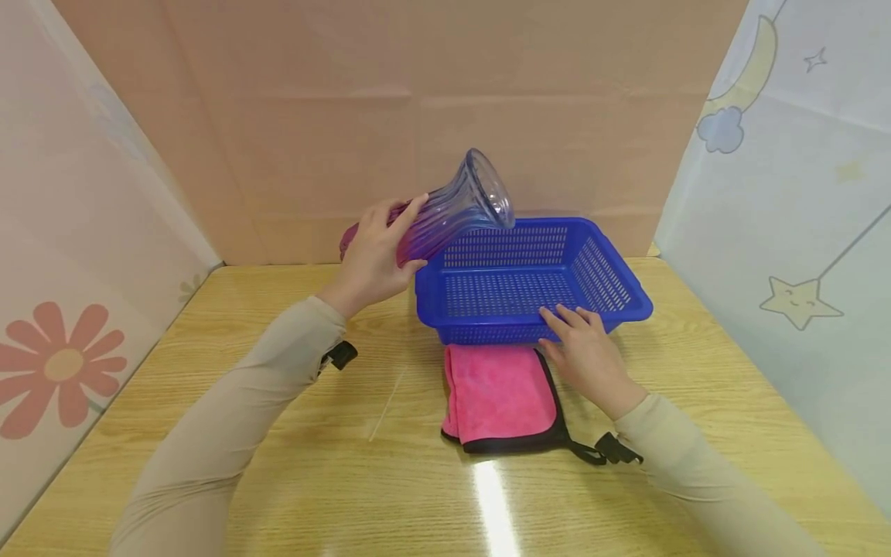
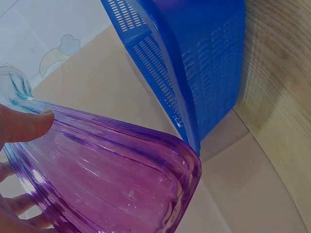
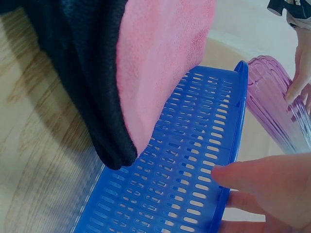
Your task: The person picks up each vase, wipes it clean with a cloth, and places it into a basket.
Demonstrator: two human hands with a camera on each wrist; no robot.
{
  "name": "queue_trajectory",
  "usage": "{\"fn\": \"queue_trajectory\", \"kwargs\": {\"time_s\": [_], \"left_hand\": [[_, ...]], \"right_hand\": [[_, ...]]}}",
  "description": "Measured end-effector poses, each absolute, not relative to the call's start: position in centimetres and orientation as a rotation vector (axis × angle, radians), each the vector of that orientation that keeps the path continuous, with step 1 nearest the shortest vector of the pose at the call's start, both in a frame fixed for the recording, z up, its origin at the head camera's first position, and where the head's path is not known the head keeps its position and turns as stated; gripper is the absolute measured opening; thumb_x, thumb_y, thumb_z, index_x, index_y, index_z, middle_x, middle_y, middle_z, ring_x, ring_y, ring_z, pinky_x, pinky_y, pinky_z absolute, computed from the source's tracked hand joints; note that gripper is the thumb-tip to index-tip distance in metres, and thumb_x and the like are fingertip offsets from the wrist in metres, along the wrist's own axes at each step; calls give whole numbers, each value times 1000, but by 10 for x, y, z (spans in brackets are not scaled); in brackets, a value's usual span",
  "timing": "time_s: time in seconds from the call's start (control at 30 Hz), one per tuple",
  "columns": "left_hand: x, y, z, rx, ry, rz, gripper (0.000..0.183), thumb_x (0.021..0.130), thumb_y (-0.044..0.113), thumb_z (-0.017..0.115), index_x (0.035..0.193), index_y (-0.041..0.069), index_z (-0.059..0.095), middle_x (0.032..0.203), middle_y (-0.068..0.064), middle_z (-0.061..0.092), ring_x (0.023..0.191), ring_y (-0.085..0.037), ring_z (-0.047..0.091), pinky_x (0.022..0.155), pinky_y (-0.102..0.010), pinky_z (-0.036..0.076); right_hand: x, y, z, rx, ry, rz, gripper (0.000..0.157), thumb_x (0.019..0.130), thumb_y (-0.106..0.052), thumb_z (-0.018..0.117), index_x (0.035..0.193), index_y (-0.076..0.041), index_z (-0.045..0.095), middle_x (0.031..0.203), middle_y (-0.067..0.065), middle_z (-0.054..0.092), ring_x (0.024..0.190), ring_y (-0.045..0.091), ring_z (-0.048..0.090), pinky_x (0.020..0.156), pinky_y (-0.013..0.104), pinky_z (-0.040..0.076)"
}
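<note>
My left hand [image 1: 376,251] grips a glass vase [image 1: 445,220], purple at the base and fading to clear blue at its flared mouth. The vase is tilted on its side above the table, its mouth pointing right over the back left of a blue plastic basket [image 1: 532,319]. In the left wrist view the thumb lies along the vase's ribbed side [image 2: 112,160], fingers on the opposite side. My right hand [image 1: 588,352] holds the basket's front rim; the right wrist view shows its thumb on the outer slotted wall [image 3: 194,145] and its fingers past the rim.
A folded pink cloth [image 1: 504,394] with black edging and a loop lies on the wooden table [image 1: 334,480], directly in front of the basket. A tan backdrop [image 1: 278,139] stands behind, with patterned panels at left and right.
</note>
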State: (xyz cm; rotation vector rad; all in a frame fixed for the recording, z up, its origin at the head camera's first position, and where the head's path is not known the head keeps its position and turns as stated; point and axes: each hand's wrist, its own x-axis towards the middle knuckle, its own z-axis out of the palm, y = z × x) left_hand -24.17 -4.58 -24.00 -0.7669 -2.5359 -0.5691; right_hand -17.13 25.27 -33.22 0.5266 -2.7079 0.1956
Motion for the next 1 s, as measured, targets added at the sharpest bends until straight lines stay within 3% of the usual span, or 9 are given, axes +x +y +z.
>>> {"fn": "queue_trajectory", "kwargs": {"time_s": [1.0], "left_hand": [[-269,-5,-236,-825,-2578,-440,79,79,20,71,146,22,30,140,-17,37,132,-34,33,113,-46,28]], "right_hand": [[-175,250,-335,533,-2686,197,44,84,-18,67,123,1,58,117,26,62,112,40,57,100,52,39]]}}
